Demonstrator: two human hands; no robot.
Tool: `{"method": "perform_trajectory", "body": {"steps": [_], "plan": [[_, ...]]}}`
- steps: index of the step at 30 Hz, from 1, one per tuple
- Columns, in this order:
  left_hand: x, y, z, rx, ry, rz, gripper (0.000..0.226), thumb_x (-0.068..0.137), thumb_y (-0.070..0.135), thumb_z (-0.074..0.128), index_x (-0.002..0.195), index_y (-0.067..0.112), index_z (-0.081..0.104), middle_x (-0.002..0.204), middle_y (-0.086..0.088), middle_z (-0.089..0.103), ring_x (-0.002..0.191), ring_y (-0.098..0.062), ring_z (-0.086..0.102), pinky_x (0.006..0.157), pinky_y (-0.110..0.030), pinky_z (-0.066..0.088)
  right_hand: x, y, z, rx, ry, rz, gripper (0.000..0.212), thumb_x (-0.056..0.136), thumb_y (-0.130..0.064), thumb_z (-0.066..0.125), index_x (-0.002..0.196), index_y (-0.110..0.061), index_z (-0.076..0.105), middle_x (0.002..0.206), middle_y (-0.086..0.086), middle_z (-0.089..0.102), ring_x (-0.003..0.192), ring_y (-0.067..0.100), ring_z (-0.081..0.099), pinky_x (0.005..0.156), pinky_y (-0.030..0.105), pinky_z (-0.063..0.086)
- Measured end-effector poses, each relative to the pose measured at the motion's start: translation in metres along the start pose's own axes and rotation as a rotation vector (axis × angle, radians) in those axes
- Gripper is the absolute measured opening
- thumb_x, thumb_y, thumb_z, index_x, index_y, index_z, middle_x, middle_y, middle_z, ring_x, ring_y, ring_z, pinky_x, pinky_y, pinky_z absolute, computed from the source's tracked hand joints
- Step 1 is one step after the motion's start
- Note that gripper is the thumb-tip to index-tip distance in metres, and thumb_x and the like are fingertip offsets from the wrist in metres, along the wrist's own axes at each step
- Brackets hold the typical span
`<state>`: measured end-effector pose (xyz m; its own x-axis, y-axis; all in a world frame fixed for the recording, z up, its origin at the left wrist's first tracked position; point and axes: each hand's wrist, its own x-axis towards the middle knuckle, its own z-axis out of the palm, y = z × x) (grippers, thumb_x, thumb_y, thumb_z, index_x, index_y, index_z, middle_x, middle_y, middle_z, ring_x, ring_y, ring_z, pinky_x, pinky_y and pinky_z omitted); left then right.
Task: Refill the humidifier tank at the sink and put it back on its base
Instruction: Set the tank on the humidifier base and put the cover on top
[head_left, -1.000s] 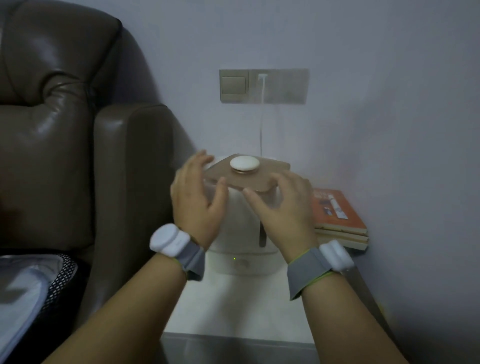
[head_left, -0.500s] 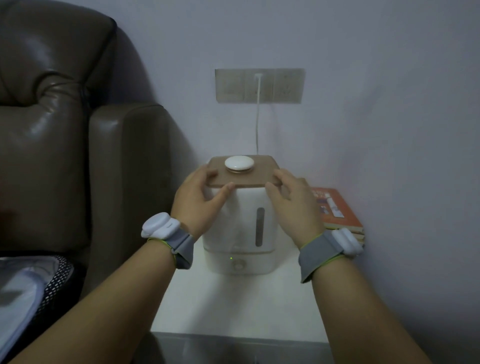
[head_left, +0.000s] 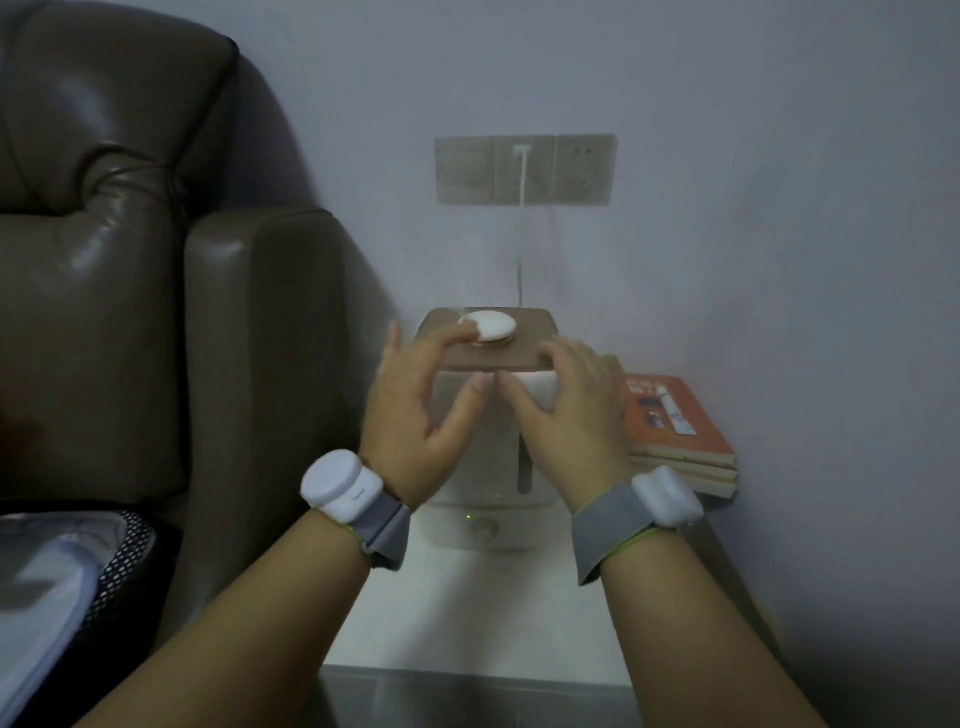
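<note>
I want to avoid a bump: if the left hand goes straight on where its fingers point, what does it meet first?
Probably the white cap on the brown lid; the left hand seems already beside it, though depth is unclear.

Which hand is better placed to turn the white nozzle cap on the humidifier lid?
Probably left: the left hand has fingertips on the white cap; the right hand rests on the lid's front corner.

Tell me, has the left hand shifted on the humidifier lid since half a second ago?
Yes. The left hand has let go of the lid edge; its fingers now reach inward to the white cap.
</note>
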<state>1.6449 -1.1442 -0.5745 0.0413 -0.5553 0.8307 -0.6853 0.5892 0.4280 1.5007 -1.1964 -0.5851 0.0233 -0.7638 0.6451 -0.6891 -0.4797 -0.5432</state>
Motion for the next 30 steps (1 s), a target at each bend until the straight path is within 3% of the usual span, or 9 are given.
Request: {"method": "perform_trajectory", "body": {"steps": [2, 5, 10, 14, 16, 18, 22, 26, 30], "plan": [[0.008, -0.016, -0.004, 0.158, 0.061, -0.129, 0.043, 0.086, 0.042, 0.05, 0.121, 0.019, 0.059, 0.13, 0.001, 0.058, 0.126, -0.016, 0.05, 0.116, -0.054, 0.022, 0.004, 0.005, 0.0, 0.048, -0.035, 0.001, 0.048, 0.084, -0.049, 0.057, 0.114, -0.011, 0.062, 0.122, 0.004, 0.061, 0.117, 0.024, 0.051, 0.098, 0.028, 0.035], [0.015, -0.036, -0.003, 0.235, -0.122, -0.322, 0.066, 0.08, 0.064, 0.039, 0.128, 0.022, 0.057, 0.134, -0.001, 0.057, 0.127, -0.021, 0.049, 0.11, -0.056, 0.03, 0.007, 0.011, -0.003, 0.105, -0.066, 0.028, 0.035, 0.089, -0.036, 0.06, 0.114, -0.011, 0.063, 0.122, 0.002, 0.061, 0.116, 0.02, 0.051, 0.093, 0.023, 0.035], [0.014, -0.044, -0.003, 0.333, -0.235, -0.258, 0.068, 0.083, 0.066, 0.029, 0.126, 0.022, 0.056, 0.127, 0.003, 0.059, 0.129, -0.019, 0.045, 0.116, -0.051, 0.015, 0.004, 0.008, -0.005, 0.147, -0.081, 0.04, 0.044, 0.09, -0.037, 0.059, 0.126, -0.01, 0.059, 0.141, 0.004, 0.052, 0.132, 0.019, 0.043, 0.11, 0.03, 0.034], [0.016, -0.044, -0.005, 0.406, -0.292, -0.234, 0.074, 0.081, 0.069, 0.022, 0.13, 0.022, 0.053, 0.131, 0.002, 0.056, 0.129, -0.019, 0.046, 0.117, -0.051, 0.012, 0.001, 0.008, -0.001, 0.124, -0.092, 0.037, 0.054, 0.087, -0.045, 0.05, 0.13, -0.013, 0.054, 0.142, 0.005, 0.049, 0.133, 0.022, 0.043, 0.11, 0.04, 0.037], [0.011, -0.044, -0.004, 0.381, -0.318, -0.232, 0.077, 0.08, 0.069, 0.022, 0.136, 0.022, 0.047, 0.141, 0.001, 0.05, 0.137, -0.018, 0.037, 0.118, -0.05, 0.01, -0.006, 0.009, 0.001, 0.154, -0.107, 0.059, 0.051, 0.092, -0.039, 0.054, 0.137, -0.015, 0.048, 0.152, 0.001, 0.038, 0.139, 0.017, 0.036, 0.114, 0.028, 0.029], [0.009, -0.045, -0.004, 0.359, -0.317, -0.236, 0.081, 0.08, 0.07, 0.023, 0.14, 0.02, 0.044, 0.147, 0.001, 0.045, 0.141, -0.017, 0.031, 0.118, -0.049, 0.011, -0.011, 0.009, 0.002, 0.177, -0.104, 0.066, 0.053, 0.093, -0.034, 0.055, 0.142, -0.018, 0.042, 0.157, -0.003, 0.028, 0.142, 0.013, 0.03, 0.106, 0.016, 0.022], [0.006, -0.047, -0.004, 0.305, -0.249, -0.269, 0.075, 0.086, 0.065, 0.035, 0.143, 0.017, 0.04, 0.152, -0.003, 0.038, 0.143, -0.018, 0.028, 0.116, -0.051, 0.023, -0.01, 0.009, 0.004, 0.216, -0.116, 0.069, 0.06, 0.094, -0.029, 0.055, 0.148, -0.02, 0.031, 0.16, -0.002, 0.021, 0.144, 0.013, 0.025, 0.101, 0.009, 0.016], [-0.02, -0.046, -0.002, 0.179, -0.144, -0.277, 0.077, 0.09, 0.034, 0.06, 0.153, 0.021, 0.018, 0.158, -0.001, 0.026, 0.146, -0.014, 0.021, 0.118, -0.039, 0.026, -0.023, 0.012, 0.002, 0.292, -0.097, 0.13, 0.074, 0.091, -0.027, 0.059, 0.152, -0.021, 0.018, 0.156, 0.003, 0.029, 0.141, 0.018, 0.031, 0.111, 0.027, 0.03], [-0.053, -0.039, 0.004, 0.011, -0.139, -0.361, 0.084, 0.086, 0.023, 0.065, 0.153, 0.032, 0.014, 0.152, 0.01, 0.036, 0.139, -0.006, 0.034, 0.112, -0.035, 0.035, -0.058, 0.022, 0.011, 0.457, -0.124, 0.284, 0.073, 0.083, -0.03, 0.06, 0.147, -0.026, 0.026, 0.149, -0.002, 0.04, 0.137, 0.014, 0.039, 0.111, 0.042, 0.04]]}}
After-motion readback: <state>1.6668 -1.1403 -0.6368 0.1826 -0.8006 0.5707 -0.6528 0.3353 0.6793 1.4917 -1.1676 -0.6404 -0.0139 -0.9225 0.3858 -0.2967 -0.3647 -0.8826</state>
